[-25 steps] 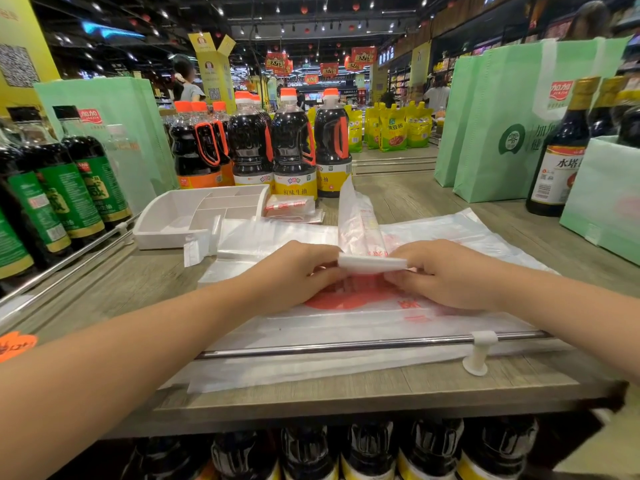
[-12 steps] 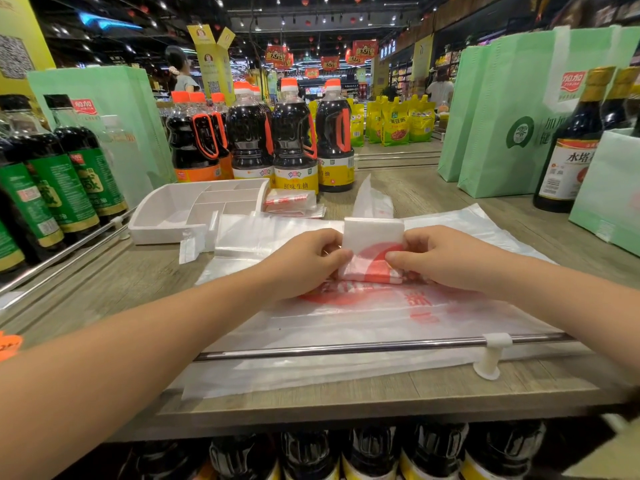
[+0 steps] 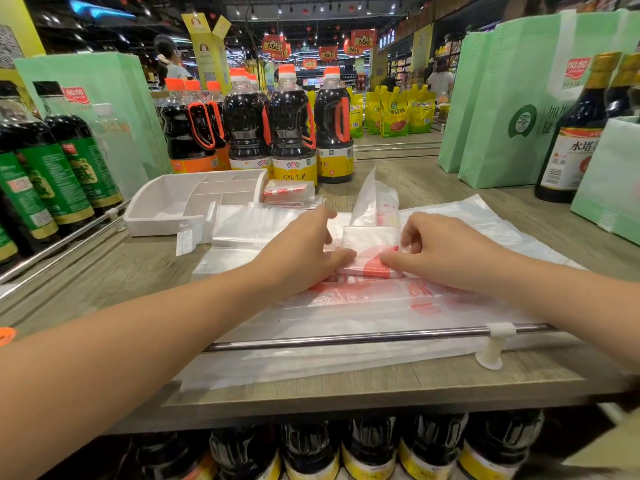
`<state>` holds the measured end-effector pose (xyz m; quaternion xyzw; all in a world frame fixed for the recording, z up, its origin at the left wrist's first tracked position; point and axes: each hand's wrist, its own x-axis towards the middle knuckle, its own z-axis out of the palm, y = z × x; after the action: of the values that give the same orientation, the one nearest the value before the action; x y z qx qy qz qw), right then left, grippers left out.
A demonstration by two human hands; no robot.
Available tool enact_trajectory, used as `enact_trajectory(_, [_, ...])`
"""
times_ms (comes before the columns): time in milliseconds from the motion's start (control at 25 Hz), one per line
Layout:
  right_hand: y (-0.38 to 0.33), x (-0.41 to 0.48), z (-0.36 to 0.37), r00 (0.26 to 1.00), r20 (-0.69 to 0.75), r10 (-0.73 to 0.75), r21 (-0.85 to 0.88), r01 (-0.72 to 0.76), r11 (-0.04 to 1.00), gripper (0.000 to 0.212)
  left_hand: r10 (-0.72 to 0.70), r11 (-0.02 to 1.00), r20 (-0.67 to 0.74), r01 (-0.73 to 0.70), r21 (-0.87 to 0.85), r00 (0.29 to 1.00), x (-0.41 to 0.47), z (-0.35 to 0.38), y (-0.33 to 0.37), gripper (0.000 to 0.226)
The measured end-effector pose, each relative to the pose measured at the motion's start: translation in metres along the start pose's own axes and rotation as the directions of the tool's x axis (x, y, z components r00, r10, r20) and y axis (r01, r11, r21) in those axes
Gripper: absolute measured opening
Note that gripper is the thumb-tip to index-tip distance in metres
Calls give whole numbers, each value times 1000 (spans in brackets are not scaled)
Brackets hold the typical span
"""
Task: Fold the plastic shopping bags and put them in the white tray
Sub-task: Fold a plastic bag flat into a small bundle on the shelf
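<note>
Head, bag between left hand, right hand

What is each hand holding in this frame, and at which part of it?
Both hold the folded plastic bag: the left hand pinches its left edge, and the right hand pinches its right edge.

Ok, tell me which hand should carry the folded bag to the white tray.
Left, probably. The white tray lies off to the left, nearer the left hand, which pinches the folded bag; the right hand would have to cross over it.
</note>
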<state>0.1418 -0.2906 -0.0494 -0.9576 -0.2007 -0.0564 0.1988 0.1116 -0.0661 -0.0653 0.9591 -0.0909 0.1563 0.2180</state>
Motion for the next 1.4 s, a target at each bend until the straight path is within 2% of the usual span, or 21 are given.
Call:
enact_trajectory(120, [2, -4, 0, 983, -49, -177, -110, 171, 979, 66, 139, 990, 30, -139, -22, 990, -2, -2, 2, 34])
enact_trajectory(160, [1, -5, 0, 965, -41, -257, -153, 249, 956, 61, 185, 983, 59, -185, -10, 981, -4, -4, 2, 28])
enact_trajectory(240, [2, -4, 1, 938, 22, -347, -203, 344, 917, 42, 217, 975, 142, -221, 12, 966, -6, -7, 3, 32])
enact_trajectory(360, [4, -5, 1, 937, 160, -311, -158, 335, 929, 41, 173, 982, 296, -189, 26, 939, -7, -10, 3, 54])
enact_trajectory(520, [7, -7, -6, 918, 272, -288, -82, 320, 944, 62, 204, 978, 291, -205, -26, 935, -6, -14, -4, 58])
enact_trajectory(680, [16, -10, -14, 908, 293, -301, 30, 306, 952, 56, 243, 967, 300, -207, -149, 922, -13, -24, -14, 54])
enact_trajectory(1040, [17, -11, -13, 892, 264, -365, 54, 365, 930, 44, 121, 992, 457, -121, -28, 881, -10, -17, -16, 64])
enact_trajectory(1160, [19, -10, -12, 885, 271, -378, 75, 372, 925, 42, 116, 990, 502, -142, 14, 857, -9, -19, -15, 62])
enact_trajectory(1400, [15, -10, -10, 864, 231, -447, 49, 448, 893, 36, 152, 986, 508, -167, -16, 848, -9, -16, -11, 59])
